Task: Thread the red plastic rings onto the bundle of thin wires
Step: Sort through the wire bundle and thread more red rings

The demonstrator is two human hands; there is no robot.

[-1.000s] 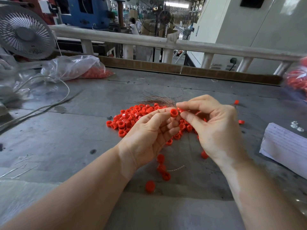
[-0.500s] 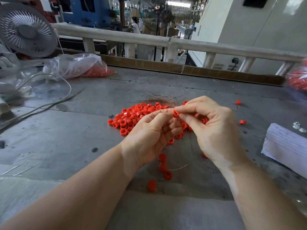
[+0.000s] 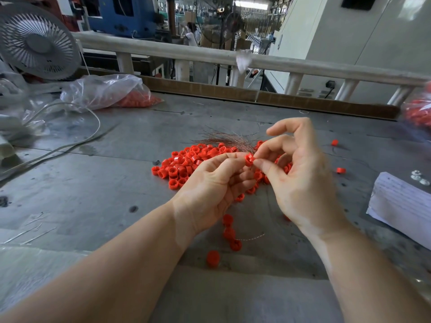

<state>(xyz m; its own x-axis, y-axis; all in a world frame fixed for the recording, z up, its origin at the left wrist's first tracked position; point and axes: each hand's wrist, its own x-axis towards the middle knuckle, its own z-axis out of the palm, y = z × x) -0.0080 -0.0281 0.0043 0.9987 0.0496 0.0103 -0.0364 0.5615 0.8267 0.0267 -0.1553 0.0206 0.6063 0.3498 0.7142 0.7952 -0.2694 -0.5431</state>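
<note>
On the grey surface [image 3: 98, 183] the ring pile [image 3: 186, 164] and wire bundle [image 3: 233, 139] lie just beyond the hands — left hand [image 3: 210, 190] and right hand [image 3: 300, 180] both pinch one red ring [image 3: 249, 159], the right's upper fingers loosely spread — a misaligned bore could snag the wire and the ring could drop.

Left of the ring pile [image 3: 186, 164] the counter [image 3: 98, 183] lies open; a paper stack [image 3: 401, 203] crowds the right.
</note>
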